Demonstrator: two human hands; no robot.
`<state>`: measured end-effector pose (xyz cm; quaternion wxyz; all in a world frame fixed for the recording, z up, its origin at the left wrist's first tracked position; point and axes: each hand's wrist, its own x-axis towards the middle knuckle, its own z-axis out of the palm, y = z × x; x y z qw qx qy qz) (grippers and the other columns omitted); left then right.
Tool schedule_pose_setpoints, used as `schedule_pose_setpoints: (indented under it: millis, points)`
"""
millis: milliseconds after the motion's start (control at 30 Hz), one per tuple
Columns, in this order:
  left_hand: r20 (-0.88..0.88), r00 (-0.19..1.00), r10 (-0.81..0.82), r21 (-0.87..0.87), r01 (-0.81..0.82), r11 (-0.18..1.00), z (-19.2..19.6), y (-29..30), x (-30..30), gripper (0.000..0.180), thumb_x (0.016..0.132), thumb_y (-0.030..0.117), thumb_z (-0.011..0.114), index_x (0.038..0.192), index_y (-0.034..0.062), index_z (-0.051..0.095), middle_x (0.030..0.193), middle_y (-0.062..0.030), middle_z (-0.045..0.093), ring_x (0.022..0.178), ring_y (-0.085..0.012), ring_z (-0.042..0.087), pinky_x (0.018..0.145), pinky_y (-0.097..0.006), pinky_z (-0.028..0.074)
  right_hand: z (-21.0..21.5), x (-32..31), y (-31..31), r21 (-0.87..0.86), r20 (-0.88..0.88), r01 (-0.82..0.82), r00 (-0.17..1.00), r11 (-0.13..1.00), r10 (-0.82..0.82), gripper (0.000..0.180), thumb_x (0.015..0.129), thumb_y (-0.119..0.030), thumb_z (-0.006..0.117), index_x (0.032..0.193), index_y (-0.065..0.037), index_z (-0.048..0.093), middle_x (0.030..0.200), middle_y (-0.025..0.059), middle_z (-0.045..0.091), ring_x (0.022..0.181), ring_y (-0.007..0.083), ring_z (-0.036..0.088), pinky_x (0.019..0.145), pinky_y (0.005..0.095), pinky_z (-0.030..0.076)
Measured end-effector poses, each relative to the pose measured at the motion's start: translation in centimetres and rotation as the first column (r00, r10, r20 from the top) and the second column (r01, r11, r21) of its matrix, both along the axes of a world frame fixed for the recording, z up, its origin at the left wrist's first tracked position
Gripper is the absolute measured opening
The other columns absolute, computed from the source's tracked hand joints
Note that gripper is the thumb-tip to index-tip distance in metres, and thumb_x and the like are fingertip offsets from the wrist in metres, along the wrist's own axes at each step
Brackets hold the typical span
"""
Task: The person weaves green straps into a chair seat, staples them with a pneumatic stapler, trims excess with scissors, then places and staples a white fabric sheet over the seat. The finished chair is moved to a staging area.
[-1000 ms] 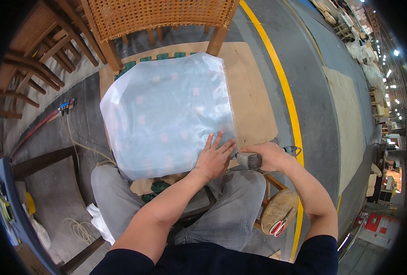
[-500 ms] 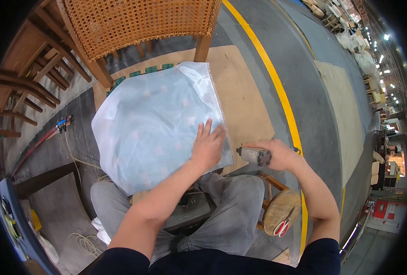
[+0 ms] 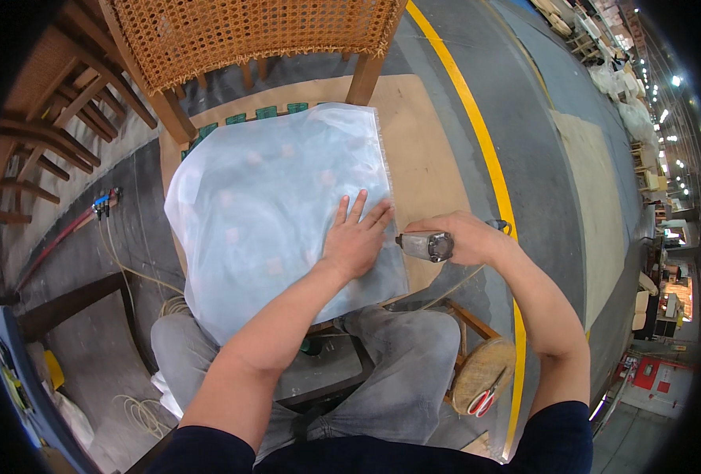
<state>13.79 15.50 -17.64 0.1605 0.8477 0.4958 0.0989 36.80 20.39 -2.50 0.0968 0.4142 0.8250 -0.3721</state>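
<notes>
A thin, sheer white fabric [image 3: 279, 182] is spread over the seat of a wooden chair, with green webbing [image 3: 267, 112] showing past its far edge. My left hand [image 3: 356, 241] lies on the fabric near its right edge, palm down and fingers spread. In my right hand [image 3: 467, 237] is a grey staple gun [image 3: 428, 246], apparently air-driven, gripped by the handle. Its nose points left and is right at the fabric's right edge; whether it touches the seat frame I cannot tell.
The chair's woven cane back [image 3: 248, 39] rises at the far side. A round wooden stool [image 3: 481, 375] stands right of my knee with red-handled scissors [image 3: 485, 401] on it. A thin hose trails from the gun's side. More wooden chairs [image 3: 58, 134] are stacked far left.
The staple gun has moved left, up to the fabric's edge. My left hand has settled flatter on the fabric with its fingers more spread. The whole view has shifted slightly.
</notes>
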Motion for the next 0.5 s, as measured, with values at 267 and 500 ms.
schedule_pose_setpoints:
  millis: [267, 500]
  points:
    - [0.024, 1.000, 0.010, 0.027, -0.011, 1.000, 0.0, 0.1, 0.1, 0.058, 0.111, 0.035, 0.048, 0.166, 0.0187, 0.040, 0.174, 0.0028, 0.033, 0.164, -0.0377, 0.017, 0.133, -0.060, 0.012, -0.6, -0.6, 0.7, 0.003, 0.126, -0.044, 0.991, 0.999, 0.043, 0.074, 0.077, 0.009, 0.069, 0.143, -0.023, 0.066, 0.121, 0.0192, 0.074, 0.114, 0.0433, 0.068, 0.099, 0.0492, 0.056]
    - [0.094, 0.996, 0.008, 0.035, -0.011, 0.999, 0.2, 0.3, 0.4, 0.059, 0.109, 0.030, 0.052, 0.165, 0.0173, 0.042, 0.171, 0.0015, 0.039, 0.163, -0.0393, 0.021, 0.132, -0.060, 0.013, -1.2, -0.1, 0.7, -0.011, 0.105, -0.021, 0.994, 1.000, 0.022, 0.079, 0.069, 0.010, 0.074, 0.142, -0.019, 0.067, 0.124, 0.0187, 0.075, 0.115, 0.0416, 0.069, 0.100, 0.0445, 0.056]
